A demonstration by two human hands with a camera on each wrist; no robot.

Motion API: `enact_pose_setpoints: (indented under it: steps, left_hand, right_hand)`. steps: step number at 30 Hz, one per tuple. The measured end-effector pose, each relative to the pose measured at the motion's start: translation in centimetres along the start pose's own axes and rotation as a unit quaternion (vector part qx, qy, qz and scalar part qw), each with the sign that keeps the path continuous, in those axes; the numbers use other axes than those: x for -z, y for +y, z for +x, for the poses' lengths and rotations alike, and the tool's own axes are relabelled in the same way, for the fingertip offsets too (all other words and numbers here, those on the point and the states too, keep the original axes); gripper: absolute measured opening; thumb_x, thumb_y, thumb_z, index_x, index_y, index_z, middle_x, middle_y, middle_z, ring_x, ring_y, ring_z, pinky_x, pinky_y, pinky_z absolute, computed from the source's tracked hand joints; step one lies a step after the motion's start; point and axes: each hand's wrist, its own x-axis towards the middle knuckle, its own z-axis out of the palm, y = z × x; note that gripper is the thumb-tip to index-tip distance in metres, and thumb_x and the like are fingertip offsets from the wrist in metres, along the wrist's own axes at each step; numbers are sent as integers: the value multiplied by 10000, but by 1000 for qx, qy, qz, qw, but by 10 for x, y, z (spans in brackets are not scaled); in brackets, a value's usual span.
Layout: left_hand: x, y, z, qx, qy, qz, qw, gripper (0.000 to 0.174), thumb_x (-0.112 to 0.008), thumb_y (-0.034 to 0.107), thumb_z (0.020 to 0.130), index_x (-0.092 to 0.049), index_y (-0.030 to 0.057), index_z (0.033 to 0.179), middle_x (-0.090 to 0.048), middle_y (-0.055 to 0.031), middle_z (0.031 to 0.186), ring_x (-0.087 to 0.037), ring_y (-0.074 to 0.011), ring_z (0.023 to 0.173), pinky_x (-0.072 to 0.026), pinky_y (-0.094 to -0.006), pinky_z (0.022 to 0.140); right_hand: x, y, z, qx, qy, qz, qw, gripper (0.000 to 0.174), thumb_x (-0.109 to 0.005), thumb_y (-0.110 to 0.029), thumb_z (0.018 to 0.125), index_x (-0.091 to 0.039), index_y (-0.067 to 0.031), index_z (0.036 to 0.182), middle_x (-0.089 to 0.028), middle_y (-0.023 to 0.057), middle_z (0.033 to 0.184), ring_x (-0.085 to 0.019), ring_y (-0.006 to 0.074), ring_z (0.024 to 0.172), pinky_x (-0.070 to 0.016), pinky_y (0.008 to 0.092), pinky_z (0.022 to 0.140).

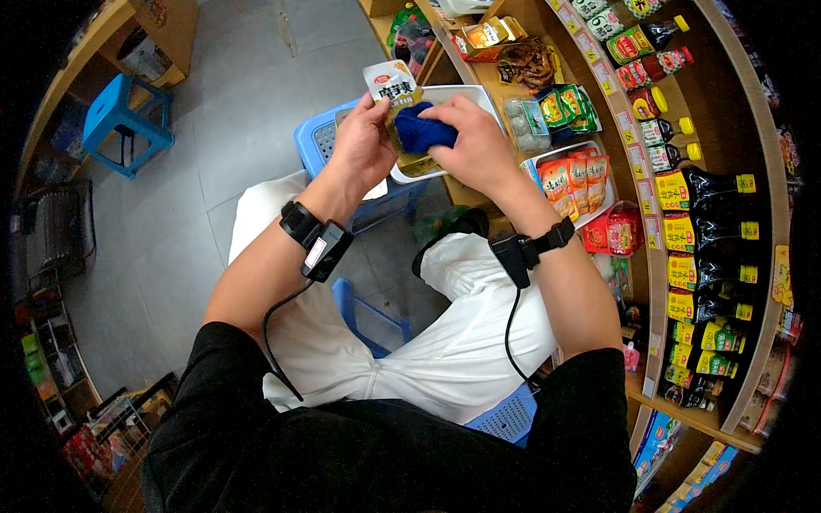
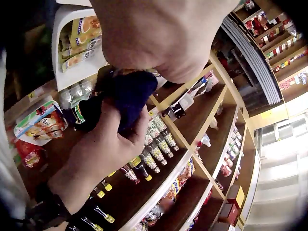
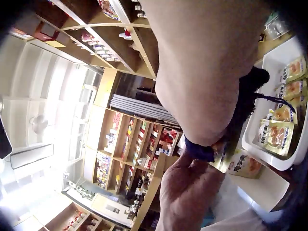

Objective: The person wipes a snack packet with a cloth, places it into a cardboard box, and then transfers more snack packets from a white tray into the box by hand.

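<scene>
In the head view my left hand [image 1: 363, 144] pinches a gold-and-white snack packet [image 1: 390, 80] by its side, the printed face turned up. A dark blue cloth [image 1: 424, 130] is bunched in my right hand [image 1: 475, 141] and lies against the packet's lower part, covering it. Both hands are close together over a white tray [image 1: 481, 92]. From the right wrist, the cloth [image 3: 199, 152] shows between the two hands, and several similar packets [image 3: 276, 135] lie in the tray. The left wrist view shows my right hand's fingers curled into the cloth [image 2: 137, 94].
A blue stool [image 1: 315, 144] stands under the work, and another blue stool [image 1: 128, 120] is at far left. Close on the right are a tray of orange packets [image 1: 571, 184] and a shelf of sauce bottles [image 1: 718, 231]. Cables hang from both wrist cameras.
</scene>
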Motion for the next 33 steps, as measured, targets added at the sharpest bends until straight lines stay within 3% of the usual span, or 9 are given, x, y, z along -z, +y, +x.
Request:
enact_pose_setpoints:
  steps: [5,15,21,24,26,27,28,30,33]
  left_hand:
    - [2,6,1,-14,0,-1,1000,422,-331,233,1102,-405,-11,1438,-577,-209,1392,-587,-352,1260,-483,-489,1095]
    - [11,9,10,-41,-30,-58,997,496,-246,257,1099,-296,-1,1519,-487,-224,1484,-472,-394,1381,-403,-540,1167]
    - [5,13,5,-41,-15,-86,995,489,-227,230,1100,-242,8,1536,-484,-220,1483,-460,-408,1389,-370,-568,1184]
    - [0,15,1,-33,-8,-84,996,478,-212,221,1103,-244,14,1532,-493,-227,1472,-465,-410,1385,-367,-567,1186]
    - [-4,15,-2,-21,6,-93,995,475,-216,220,1102,-247,18,1531,-497,-236,1464,-469,-408,1381,-367,-562,1187]
    - [-6,16,-4,-22,6,-93,995,475,-216,220,1102,-247,18,1531,-497,-236,1464,-469,-408,1381,-367,-562,1187]
    - [-8,16,-6,-13,7,-96,995,468,-220,214,1102,-253,16,1525,-494,-239,1468,-474,-406,1378,-366,-558,1188]
    - [-8,14,-6,-4,8,-99,995,461,-225,207,1102,-258,15,1520,-490,-241,1471,-479,-404,1375,-364,-555,1190]
    - [-8,8,-3,-13,32,-106,994,411,-279,168,1098,-330,10,1473,-535,-225,1417,-524,-377,1335,-375,-544,1186]
  right_hand:
    - [-6,-12,-2,97,-44,-5,994,340,-743,-96,702,-731,-102,1042,-638,123,978,-660,346,943,-551,439,820]
    - [-3,-17,-3,76,-20,-17,997,336,-764,-98,699,-734,-102,1034,-633,129,958,-664,341,936,-551,437,815]
    - [-3,6,-3,-9,41,-3,999,312,-712,-125,724,-740,-63,1029,-668,165,971,-669,369,906,-551,436,805]
    - [-7,22,-2,-124,65,77,987,290,-663,-160,763,-738,-41,1016,-692,194,967,-683,365,872,-547,425,775]
    - [-11,39,-1,-243,45,194,949,269,-625,-173,789,-729,-17,983,-696,195,897,-692,306,819,-536,403,733]
    - [-11,38,0,-244,59,254,934,267,-601,-160,814,-718,6,988,-704,143,863,-672,223,756,-523,362,693]
    - [-10,38,0,-244,59,254,934,267,-601,-160,814,-718,6,988,-704,143,863,-672,223,756,-523,362,693]
    - [-5,33,-2,-324,50,400,856,210,-576,-86,860,-695,-7,1014,-708,41,917,-630,125,764,-507,276,729]
    - [-2,19,-1,-345,25,464,816,221,-651,-155,877,-699,-11,1038,-715,53,928,-669,133,766,-539,272,703]
